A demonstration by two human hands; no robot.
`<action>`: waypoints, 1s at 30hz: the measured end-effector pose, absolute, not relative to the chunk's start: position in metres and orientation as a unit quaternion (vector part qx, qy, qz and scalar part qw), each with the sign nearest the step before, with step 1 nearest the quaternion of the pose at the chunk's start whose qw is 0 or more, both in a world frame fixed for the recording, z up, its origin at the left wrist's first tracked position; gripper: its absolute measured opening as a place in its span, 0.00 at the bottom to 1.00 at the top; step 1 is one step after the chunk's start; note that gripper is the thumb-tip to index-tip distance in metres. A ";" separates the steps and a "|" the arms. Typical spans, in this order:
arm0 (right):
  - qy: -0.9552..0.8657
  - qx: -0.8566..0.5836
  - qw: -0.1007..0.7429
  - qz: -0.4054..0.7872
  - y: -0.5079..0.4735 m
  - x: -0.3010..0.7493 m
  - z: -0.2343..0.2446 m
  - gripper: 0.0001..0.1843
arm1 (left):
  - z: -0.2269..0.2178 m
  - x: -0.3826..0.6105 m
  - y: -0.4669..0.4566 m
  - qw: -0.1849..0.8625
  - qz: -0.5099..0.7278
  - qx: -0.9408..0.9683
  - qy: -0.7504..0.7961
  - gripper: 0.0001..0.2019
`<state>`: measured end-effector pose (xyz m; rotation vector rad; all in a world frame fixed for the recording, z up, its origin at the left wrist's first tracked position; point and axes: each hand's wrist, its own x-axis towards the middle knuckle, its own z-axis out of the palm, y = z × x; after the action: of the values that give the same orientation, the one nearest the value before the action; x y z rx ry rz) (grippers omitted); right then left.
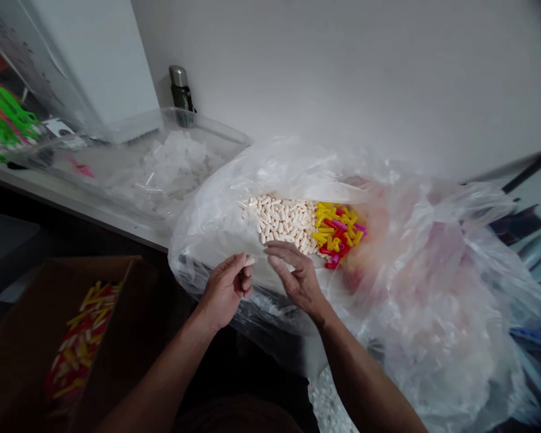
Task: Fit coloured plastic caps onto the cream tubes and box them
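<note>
My left hand [225,285] is closed in a pinch on a small cream-white plastic piece [249,261], which sticks out past the thumb toward the right. Close beside it, my right hand [295,273] has its fingers apart, and nothing shows in its grasp. Just beyond both hands lies a heap of cream-white pieces [284,219] on clear plastic sheeting. Touching the heap's right side is a pile of yellow, red and pink short tubes [336,231]. Some of my left fingers are curled out of sight.
A large clear plastic bag [437,288] spreads around the piles and to the right. At left, a clear tray [207,123] contains translucent pieces. A dark flask [180,90] stands by the wall. Below left, a cardboard box [117,270] contains yellow, red and white pieces.
</note>
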<state>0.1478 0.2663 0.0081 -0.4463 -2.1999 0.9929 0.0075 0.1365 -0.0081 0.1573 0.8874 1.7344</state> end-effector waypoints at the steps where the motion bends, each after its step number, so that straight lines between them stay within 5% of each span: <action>1: -0.850 -0.197 0.343 0.348 0.281 0.155 0.012 0.12 | -0.009 0.006 0.136 0.558 0.736 0.067 0.377 0.19; 4: -0.877 -0.314 0.308 0.193 0.340 0.177 0.020 0.13 | -0.010 0.004 0.134 0.555 0.739 0.070 0.376 0.20; 8: -0.874 -0.472 0.112 -0.024 0.411 0.185 0.023 0.18 | -0.009 0.008 0.136 0.553 0.736 0.070 0.383 0.20; 14: -0.877 -0.469 -0.025 -0.099 0.441 0.166 0.014 0.19 | -0.007 0.012 0.132 0.540 0.731 0.085 0.409 0.20; 18: -0.888 -0.455 0.061 -0.025 0.431 0.167 0.015 0.14 | -0.006 0.005 0.127 0.529 0.740 0.080 0.409 0.20; 23: -0.865 -0.313 0.255 0.297 0.365 0.176 0.033 0.14 | -0.009 0.004 0.128 0.548 0.737 0.070 0.390 0.18; 26: -0.843 -0.208 0.255 0.426 0.312 0.175 0.044 0.12 | -0.007 0.007 0.132 0.566 0.726 0.070 0.385 0.17; 30: -0.868 -0.165 0.251 0.395 0.278 0.173 0.046 0.09 | -0.003 0.009 0.134 0.576 0.716 0.074 0.388 0.18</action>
<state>0.1727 0.2776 0.0457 -0.4494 -2.3621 1.0744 0.0095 0.1345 -0.0028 0.1730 0.9079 1.6765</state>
